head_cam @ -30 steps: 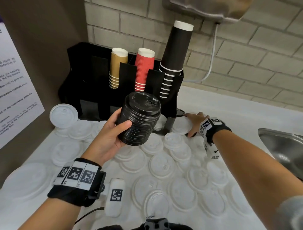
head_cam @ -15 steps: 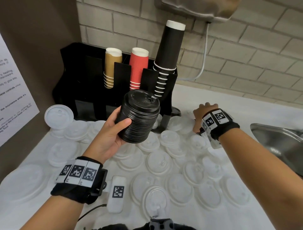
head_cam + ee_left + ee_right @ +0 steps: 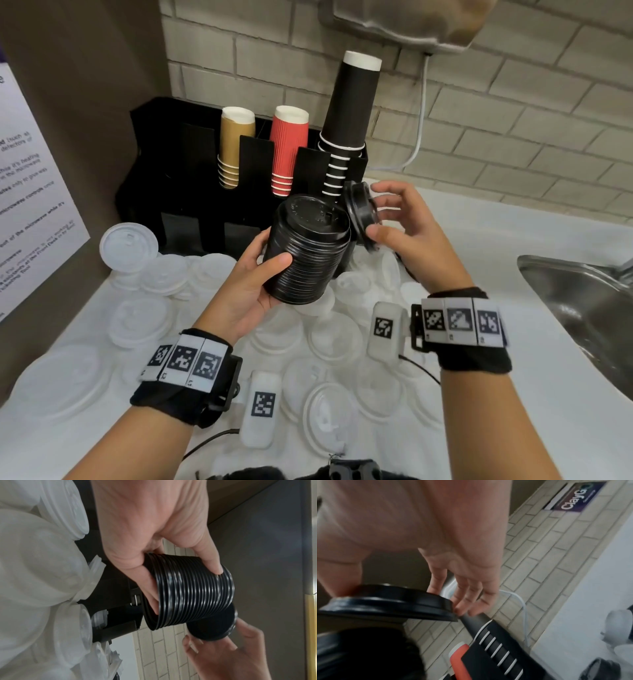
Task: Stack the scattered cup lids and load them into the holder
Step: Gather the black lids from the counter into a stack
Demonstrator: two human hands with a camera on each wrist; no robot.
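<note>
My left hand (image 3: 255,284) grips a tall stack of black cup lids (image 3: 306,250), tilted, in front of the black holder (image 3: 191,192). The left wrist view shows the stack of black lids (image 3: 192,589) between thumb and fingers. My right hand (image 3: 400,222) pinches a single black lid (image 3: 359,214) on edge, just right of the stack's top. The same single black lid (image 3: 388,604) appears in the right wrist view, held between thumb and fingertips (image 3: 462,601). Several white lids (image 3: 329,339) lie scattered over the white counter (image 3: 513,394).
The holder carries gold cups (image 3: 234,144), red cups (image 3: 287,147) and a tall stack of black cups (image 3: 349,116). A steel sink (image 3: 589,301) sits at the right. A brick wall (image 3: 513,120) and a white cable (image 3: 419,130) stand behind; a poster (image 3: 30,192) hangs left.
My right hand rose from the counter near the holder's base with one black lid and came beside the top of the stack. My left hand kept the stack roughly in place.
</note>
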